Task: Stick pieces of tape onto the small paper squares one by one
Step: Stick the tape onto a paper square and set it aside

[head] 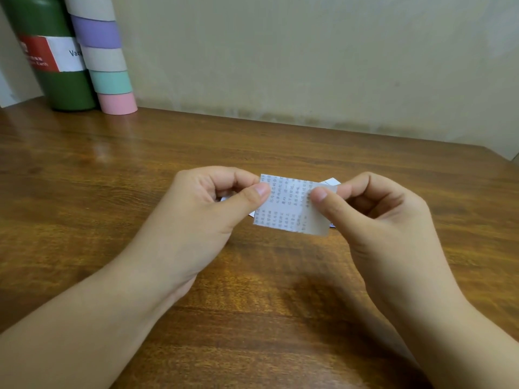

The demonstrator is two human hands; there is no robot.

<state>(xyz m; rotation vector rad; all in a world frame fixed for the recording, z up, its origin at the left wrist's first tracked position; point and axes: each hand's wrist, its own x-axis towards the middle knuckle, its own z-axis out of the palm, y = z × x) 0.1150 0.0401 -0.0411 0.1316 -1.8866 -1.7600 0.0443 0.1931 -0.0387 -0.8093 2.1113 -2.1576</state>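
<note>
A desk runs back to a wall. At the desk's far left corner, against the wall, stands a bottle, and just to its right, touching it, a stack of tape rolls. Near the middle of the desk, two hands are raised above the surface: the left hand on the left, the right hand on the right. Between them is a paper square, with a piece of tape along its right edge. More paper pieces lie on the desk behind and beneath the held square, partly hidden.
</note>
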